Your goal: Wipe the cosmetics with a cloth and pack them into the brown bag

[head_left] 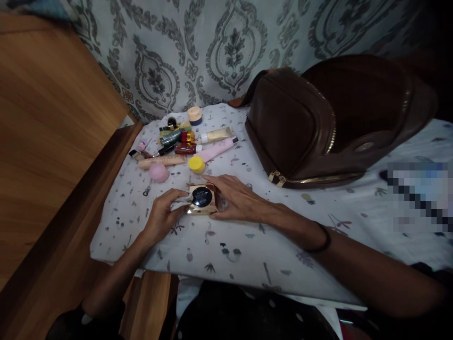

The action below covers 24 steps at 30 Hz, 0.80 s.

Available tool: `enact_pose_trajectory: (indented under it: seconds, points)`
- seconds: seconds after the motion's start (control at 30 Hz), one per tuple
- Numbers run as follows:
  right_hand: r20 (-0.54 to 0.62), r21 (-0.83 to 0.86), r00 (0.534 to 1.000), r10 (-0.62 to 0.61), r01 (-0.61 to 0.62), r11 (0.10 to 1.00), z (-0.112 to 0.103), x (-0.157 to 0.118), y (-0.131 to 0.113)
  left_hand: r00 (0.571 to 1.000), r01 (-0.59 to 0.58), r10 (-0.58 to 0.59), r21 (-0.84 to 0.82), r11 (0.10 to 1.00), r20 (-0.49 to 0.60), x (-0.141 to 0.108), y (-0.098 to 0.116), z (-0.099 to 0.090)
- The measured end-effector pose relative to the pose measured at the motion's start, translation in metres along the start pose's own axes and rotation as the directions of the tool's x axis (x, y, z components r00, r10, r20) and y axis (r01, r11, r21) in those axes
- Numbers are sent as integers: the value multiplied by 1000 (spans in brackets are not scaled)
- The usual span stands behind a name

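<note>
1. Gold and glossy, the small case (203, 201) lies between the two hands near the front of the patterned cloth (247, 264), its round black label (202, 195) turned up towards my camera.
2. I read the right hand (239, 198) as the fuller grip: it spans the case's right end, fingers along the far edge, thumb by the near one, drawn in to the case's width.
3. The left hand (165, 208) meets the opposite end, index finger and thumb slightly parted, their tips against its left side. Something pale shows between them, too blurred for me to name.
4. Neither hand is nearer; the case sits directly between both sets of fingertips. It looks close to square, so I can't pick out a long axis.
5. Just beyond it I see a yellow-lidded pot (197, 164), with a pink rounded piece (159, 173) to its left. I can't see inside the pot.
6. Farther back, a peach-topped jar (194, 115) stands upright with its lid on, behind a pink tube (216, 150) and a dark red bottle (185, 148) lying down.
7. On my right, the brown bag (290, 120) rests beyond the right forearm; its inside is too dark for me to tell what it holds.
</note>
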State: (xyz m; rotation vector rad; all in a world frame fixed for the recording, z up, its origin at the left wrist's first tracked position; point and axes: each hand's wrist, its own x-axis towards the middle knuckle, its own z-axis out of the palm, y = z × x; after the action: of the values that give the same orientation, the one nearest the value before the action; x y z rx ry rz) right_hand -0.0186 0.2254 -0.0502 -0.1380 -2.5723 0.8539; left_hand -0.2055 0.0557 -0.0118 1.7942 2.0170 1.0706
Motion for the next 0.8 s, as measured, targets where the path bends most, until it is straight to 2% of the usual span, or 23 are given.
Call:
enact_pose_trajectory:
  seconds: [0.23, 0.37, 0.47, 0.57, 0.7, 0.8]
  points:
    - [27, -15, 999, 21, -20, 1000, -1, 1, -2, 992, 129, -127, -93, 987, 20, -21, 3, -2]
    - [25, -2, 999, 24, -24, 1000, -1, 1, -2, 991, 136, -134, -105, 985, 24, -26, 5, -3]
    - [6, 1, 1000, 12, -12, 1000, -2, 0, -2, 997, 75, -73, -68, 995, 32, -25, 5, -5]
    - [-16, 0, 1000, 17, -17, 1000, -2, 0, -3, 998, -35, 35, 3, 999, 56, -24, 7, -6]
    - [-22, 7, 1000, 21, -20, 1000, -2, 0, -3, 981, -176, 166, 100, 979, 98, -22, 13, -5]
    - [-38, 4, 999, 15, -15, 1000, -1, 0, -2, 958, -282, 261, 233, 931, 118, -19, 19, 0]
